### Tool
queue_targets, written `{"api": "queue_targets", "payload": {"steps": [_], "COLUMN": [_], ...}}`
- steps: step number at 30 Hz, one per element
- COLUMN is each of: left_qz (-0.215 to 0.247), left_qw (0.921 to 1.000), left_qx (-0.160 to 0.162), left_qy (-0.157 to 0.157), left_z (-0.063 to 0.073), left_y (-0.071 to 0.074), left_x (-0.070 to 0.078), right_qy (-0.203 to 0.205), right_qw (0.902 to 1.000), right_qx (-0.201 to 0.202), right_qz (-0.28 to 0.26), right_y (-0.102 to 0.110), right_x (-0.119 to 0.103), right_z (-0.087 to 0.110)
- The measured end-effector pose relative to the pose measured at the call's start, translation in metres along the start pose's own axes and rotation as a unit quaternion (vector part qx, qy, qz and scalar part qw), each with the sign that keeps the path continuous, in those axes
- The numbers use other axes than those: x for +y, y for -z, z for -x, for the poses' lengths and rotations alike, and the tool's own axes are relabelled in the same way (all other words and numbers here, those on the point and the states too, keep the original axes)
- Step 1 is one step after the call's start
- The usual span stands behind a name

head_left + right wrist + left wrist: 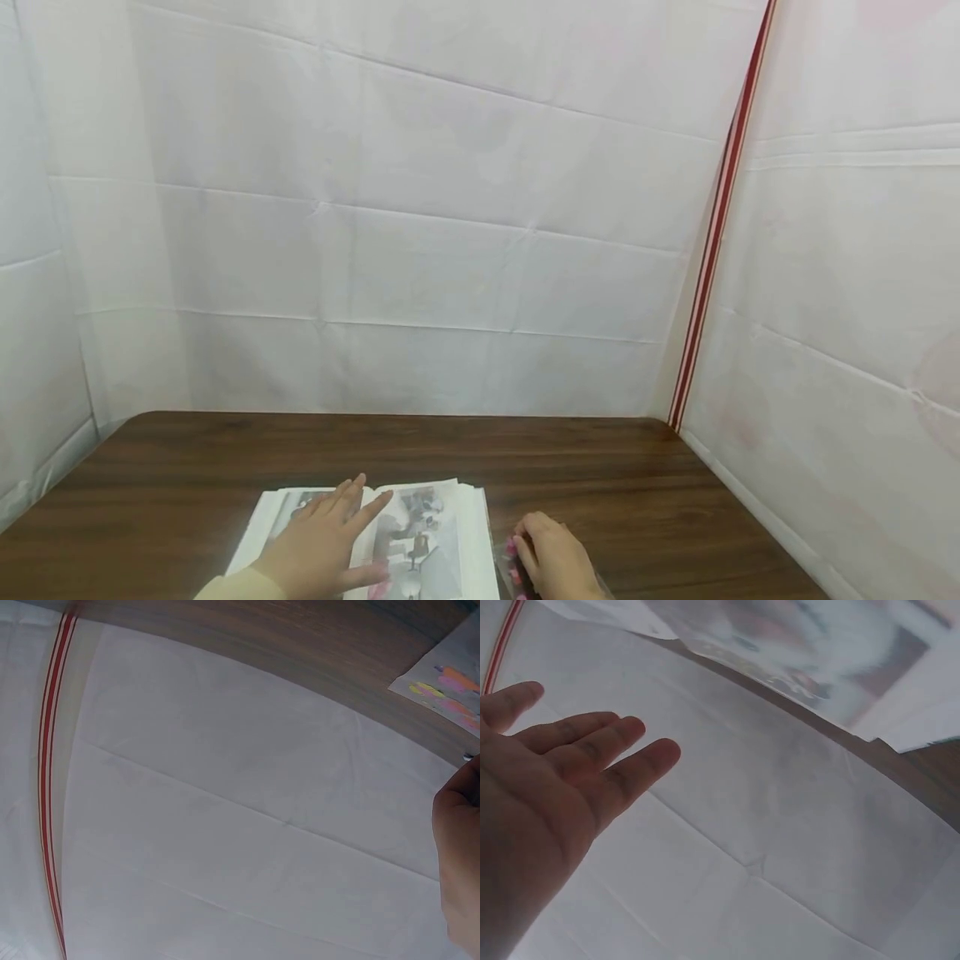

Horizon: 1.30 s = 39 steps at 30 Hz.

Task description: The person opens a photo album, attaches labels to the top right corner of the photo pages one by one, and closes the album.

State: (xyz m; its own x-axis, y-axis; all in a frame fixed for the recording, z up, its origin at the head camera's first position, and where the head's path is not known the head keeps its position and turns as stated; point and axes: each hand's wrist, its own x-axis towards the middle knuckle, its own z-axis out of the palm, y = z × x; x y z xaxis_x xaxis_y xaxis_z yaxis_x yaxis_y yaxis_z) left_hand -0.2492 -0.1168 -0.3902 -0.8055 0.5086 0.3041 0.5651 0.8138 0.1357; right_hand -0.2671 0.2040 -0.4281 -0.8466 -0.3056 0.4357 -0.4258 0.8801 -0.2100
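An open book (468,542) lies on the table, with grey printed pictures on its pages. My left hand (322,533) is spread over the book, overlapping both pages around the middle fold. In the left wrist view, the palm and straight fingers of the left hand (577,772) show below a page (817,660). Just right of the book, my right hand (555,554) curls its fingers at a clear packet (510,575) with pink pieces. The right wrist view shows only the bent edge of the right hand (459,847); its fingertips are hidden there.
The brown wooden table (622,475) extends behind and to both sides of the book. White cloth (412,250) hangs around it, with a red-striped band (712,242) at the right corner. A sheet with bright coloured marks (450,682) shows in the right wrist view.
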Motion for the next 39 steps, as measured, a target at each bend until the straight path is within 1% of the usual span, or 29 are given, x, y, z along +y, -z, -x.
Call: {"api": "queue_targets", "payload": {"steps": [2,6,7,10,14,17,21,26,32,35,39], "left_qz": [-0.008,-0.035,-0.038,-0.040,-0.041,-0.048,-0.045,-0.045,-0.043,-0.043,-0.043], "left_qw": [0.9999,0.9993,0.9992,0.9987,0.9956,0.9938,0.9938,0.9948,0.9944,0.9934,0.9928], "left_qx": [0.000,0.011,0.011,-0.018,-0.061,-0.069,-0.069,-0.056,-0.040,-0.044,-0.049], "left_qy": [0.008,0.001,0.004,0.026,0.059,0.072,0.074,0.072,0.088,0.096,0.101], "left_z": [0.002,0.005,0.005,0.006,0.006,0.007,0.007,0.008,0.005,0.003,-0.001], "left_y": [-0.003,-0.007,-0.008,-0.010,-0.015,-0.020,-0.024,-0.025,-0.020,-0.017,-0.015], "left_x": [-0.003,-0.005,-0.006,-0.007,-0.010,-0.011,-0.009,-0.004,0.004,0.007,0.012], "right_qy": [0.000,-0.004,-0.008,-0.008,-0.006,-0.006,-0.005,-0.003,0.001,0.003,-0.004], "right_qw": [1.0000,1.0000,0.9999,0.9999,0.9998,0.9997,0.9997,0.9997,0.9999,1.0000,1.0000], "right_qx": [0.000,-0.006,-0.009,-0.012,-0.017,-0.025,-0.026,-0.023,-0.008,0.000,0.003], "right_qz": [0.004,0.004,0.003,0.004,0.008,0.005,0.000,0.002,0.011,0.007,0.005], "right_y": [-0.001,-0.001,-0.001,-0.001,-0.001,0.000,0.003,0.007,0.012,0.014,0.018], "right_x": [0.001,0.002,0.002,0.003,0.004,0.004,0.005,0.006,0.009,0.013,0.018], "right_z": [0.000,0.000,-0.001,-0.001,-0.001,-0.001,0.001,0.003,0.005,0.004,0.003]}}
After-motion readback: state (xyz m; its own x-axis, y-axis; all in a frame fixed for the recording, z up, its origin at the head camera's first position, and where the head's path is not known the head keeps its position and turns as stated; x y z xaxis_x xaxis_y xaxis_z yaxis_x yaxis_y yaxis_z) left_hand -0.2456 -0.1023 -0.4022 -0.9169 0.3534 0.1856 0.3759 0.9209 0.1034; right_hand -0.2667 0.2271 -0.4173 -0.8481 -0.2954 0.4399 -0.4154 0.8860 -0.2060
